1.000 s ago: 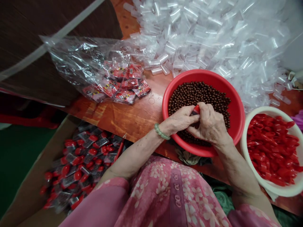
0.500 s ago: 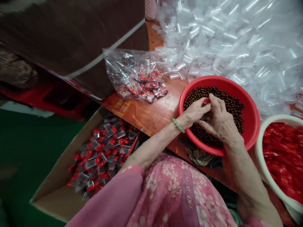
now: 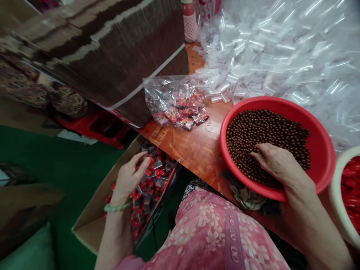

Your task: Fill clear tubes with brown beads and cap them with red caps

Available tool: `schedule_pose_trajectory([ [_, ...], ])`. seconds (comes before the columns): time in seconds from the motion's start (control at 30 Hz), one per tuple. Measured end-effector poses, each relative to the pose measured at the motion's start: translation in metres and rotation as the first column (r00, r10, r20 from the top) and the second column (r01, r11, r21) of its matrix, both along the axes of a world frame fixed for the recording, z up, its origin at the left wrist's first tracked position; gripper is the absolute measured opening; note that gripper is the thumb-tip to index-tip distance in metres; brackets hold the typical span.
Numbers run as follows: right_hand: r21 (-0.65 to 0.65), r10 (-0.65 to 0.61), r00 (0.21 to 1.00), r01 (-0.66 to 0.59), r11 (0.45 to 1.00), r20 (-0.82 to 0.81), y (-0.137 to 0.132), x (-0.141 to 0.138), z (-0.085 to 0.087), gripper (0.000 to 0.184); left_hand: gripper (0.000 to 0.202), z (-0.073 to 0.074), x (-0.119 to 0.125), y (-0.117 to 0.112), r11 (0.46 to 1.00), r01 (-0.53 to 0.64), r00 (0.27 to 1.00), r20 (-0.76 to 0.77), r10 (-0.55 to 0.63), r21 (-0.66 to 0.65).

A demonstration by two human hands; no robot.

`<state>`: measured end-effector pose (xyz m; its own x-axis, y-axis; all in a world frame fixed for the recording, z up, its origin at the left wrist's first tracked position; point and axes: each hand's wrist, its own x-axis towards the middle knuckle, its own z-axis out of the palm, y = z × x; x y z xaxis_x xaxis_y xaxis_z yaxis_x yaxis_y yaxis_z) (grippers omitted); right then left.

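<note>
My left hand, with a green bead bracelet at the wrist, is over a cardboard box. Its thumb and fingers are curved but apart, close to the small clear containers with red caps heaped inside. On the table, my right hand reaches into a red basin of small brown beads. Its thumb and forefinger are slightly apart at the beads' surface; the other fingers are mostly hidden.
A large pile of clear plastic pieces covers the back of the table. A clear bag of red packets lies beside strapped cardboard. At right, a white tub holds red parts. A red stool stands left.
My left hand has left the basin and moved down-left to the cardboard box. My right hand has come away from it and lowered into the beads. The view has shifted left.
</note>
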<state>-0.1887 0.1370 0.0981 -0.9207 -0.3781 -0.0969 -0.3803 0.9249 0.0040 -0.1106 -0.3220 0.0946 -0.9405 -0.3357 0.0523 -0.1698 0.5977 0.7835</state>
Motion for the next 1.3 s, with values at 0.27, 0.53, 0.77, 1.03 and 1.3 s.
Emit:
schedule_pose_trajectory([
  [0.27, 0.086, -0.087, 0.993, 0.08, 0.993, 0.081, -0.008, -0.001, -0.001, 0.026, 0.026, -0.004, -0.134, 0.104, 0.863, 0.462, 0.859, -0.136, -0.493, -0.205],
  [0.53, 0.113, -0.195, 0.963, 0.176, 0.978, 0.185, -0.007, -0.006, 0.0, 0.023, 0.04, -0.027, -0.33, 0.239, 0.699, 0.552, 0.799, 0.047, -0.6, -0.455],
  [0.77, 0.075, -0.241, 0.951, 0.23, 0.97, 0.195, -0.006, -0.005, -0.003, 0.021, 0.073, -0.05, -0.382, 0.21, 0.776, 0.338, 0.941, 0.172, -0.292, -0.533],
  [1.03, 0.125, -0.276, 0.922, 0.25, 0.96, 0.272, -0.008, -0.009, 0.001, 0.022, 0.076, -0.063, -0.379, 0.177, 0.769, 0.32, 0.947, 0.208, -0.245, -0.553],
  [1.3, 0.135, -0.272, 0.919, 0.242, 0.961, 0.287, -0.011, -0.009, 0.002, 0.024, 0.075, -0.07, -0.392, 0.204, 0.681, 0.406, 0.886, 0.081, -0.456, -0.609],
])
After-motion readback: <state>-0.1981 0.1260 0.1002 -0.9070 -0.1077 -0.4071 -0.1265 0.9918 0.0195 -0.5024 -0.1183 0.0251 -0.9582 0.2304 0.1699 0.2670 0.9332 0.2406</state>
